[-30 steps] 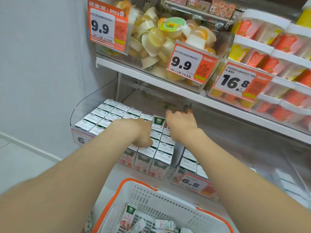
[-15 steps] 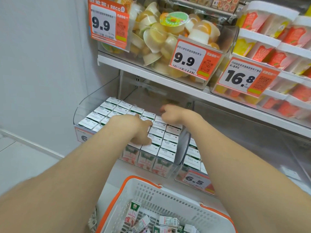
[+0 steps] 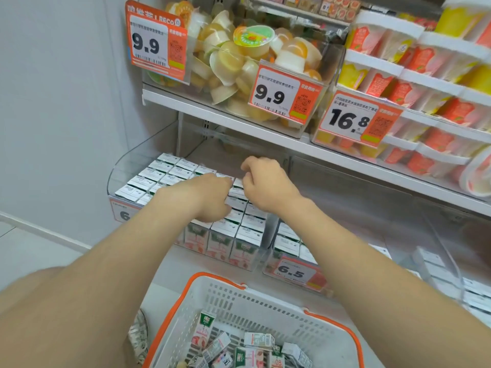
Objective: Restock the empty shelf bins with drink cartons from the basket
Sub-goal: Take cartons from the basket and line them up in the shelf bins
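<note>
left grip (image 3: 212,197) knuckles-up on the packed drink cartons (image 3: 170,171), fingers tucked under, can't tell if it holds one | right grip (image 3: 265,181) curled just beside it over the far rows, hold unclear | cartons fill the left shelf bin (image 3: 125,166); more lie loose in the near basket (image 3: 265,296)

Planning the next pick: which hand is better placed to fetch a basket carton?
Probably the left hand: it sits nearer the bin's front and the basket; the right hand reaches deeper.
</note>
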The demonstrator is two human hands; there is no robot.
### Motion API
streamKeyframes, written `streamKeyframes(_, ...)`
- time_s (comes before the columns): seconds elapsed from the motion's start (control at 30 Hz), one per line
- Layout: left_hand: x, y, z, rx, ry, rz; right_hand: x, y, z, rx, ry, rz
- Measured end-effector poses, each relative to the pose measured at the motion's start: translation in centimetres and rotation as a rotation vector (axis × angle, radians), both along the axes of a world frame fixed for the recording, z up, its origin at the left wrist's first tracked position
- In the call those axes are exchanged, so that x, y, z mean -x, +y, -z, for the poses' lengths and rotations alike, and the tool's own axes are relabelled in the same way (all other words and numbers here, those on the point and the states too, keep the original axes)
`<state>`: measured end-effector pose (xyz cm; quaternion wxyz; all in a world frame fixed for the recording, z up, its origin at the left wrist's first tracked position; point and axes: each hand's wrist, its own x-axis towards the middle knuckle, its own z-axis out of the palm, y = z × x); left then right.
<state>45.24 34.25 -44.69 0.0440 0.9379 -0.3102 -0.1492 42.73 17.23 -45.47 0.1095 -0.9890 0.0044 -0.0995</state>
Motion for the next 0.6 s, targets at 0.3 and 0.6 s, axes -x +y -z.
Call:
streamKeyframes(0.3,11.2,0.2,0.0,-0.129,0.390,0.199,18.9,0.4,4.5,-0.188,-0.030,-0.126)
streamKeyframes(0.6,15.3,-4.0,14.2,-0.389,0.388,0.214,23.8,-6.2,18.0,-0.055,0.751,0.036)
